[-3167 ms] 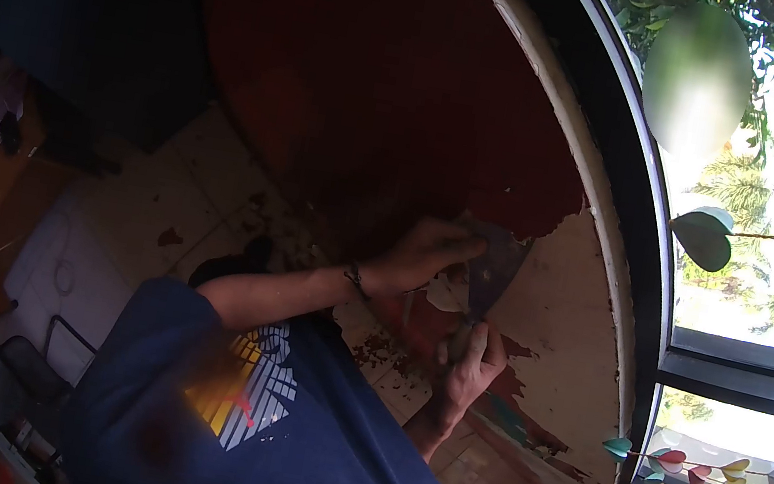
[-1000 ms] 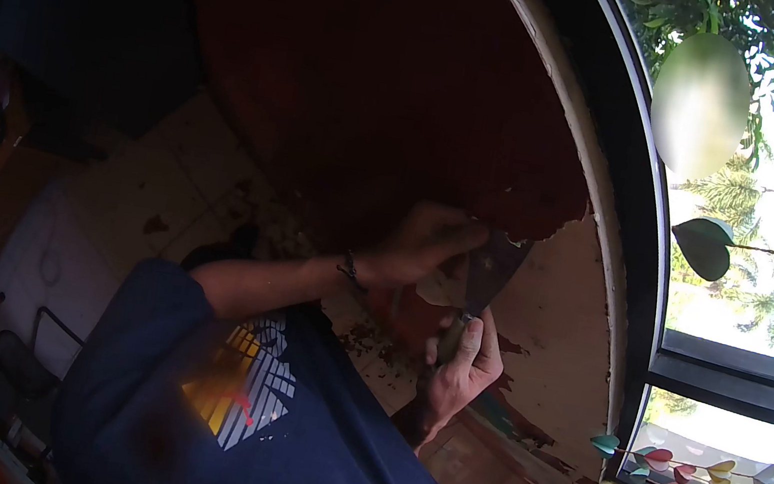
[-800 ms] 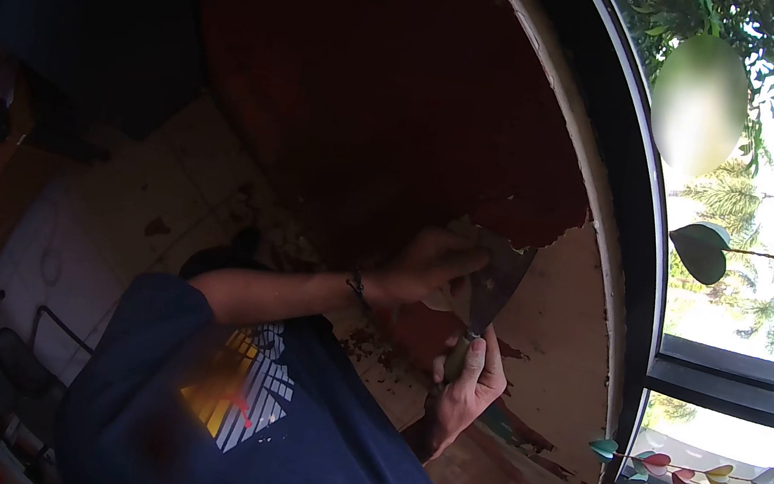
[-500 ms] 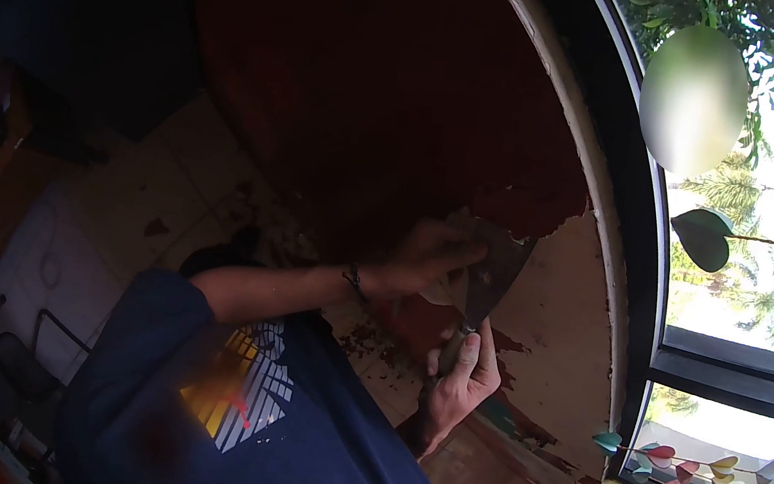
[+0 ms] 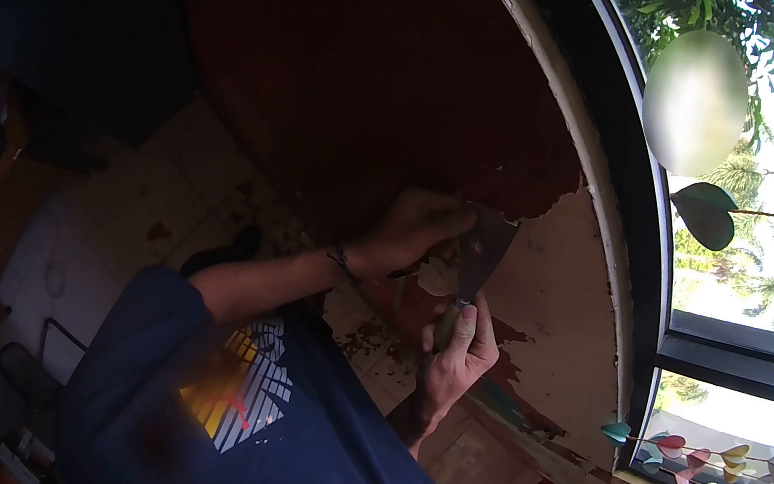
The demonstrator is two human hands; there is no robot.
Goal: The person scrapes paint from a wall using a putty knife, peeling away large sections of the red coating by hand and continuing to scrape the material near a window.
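My right hand [image 5: 458,355] is closed around the handle of a scraper [image 5: 484,255], a putty knife with a wide, flat blade. Its blade points up along the wall, close to the ragged edge of dark red paint [image 5: 537,190]. My left hand [image 5: 419,232], with a dark bracelet at the wrist, reaches across beside the blade. Its fingers are bent together at the blade's upper left corner; shadow hides what they grip. Just under them shows a pale, ragged piece [image 5: 437,276], perhaps loose paint; whether the hand holds it I cannot tell.
Bare, pale wall [image 5: 557,289] with red and greenish paint remnants lies right of the scraper. A dark-framed window [image 5: 743,361] with heart garlands [image 5: 735,454] stands at right. Paint chips [image 5: 371,341] litter the tiled floor. A chair [image 5: 10,385] is at lower left.
Both hands and the scraper have shifted slightly up and left in view. The wall has shifted the same way, partly from head movement. My right hand still holds the scraper.
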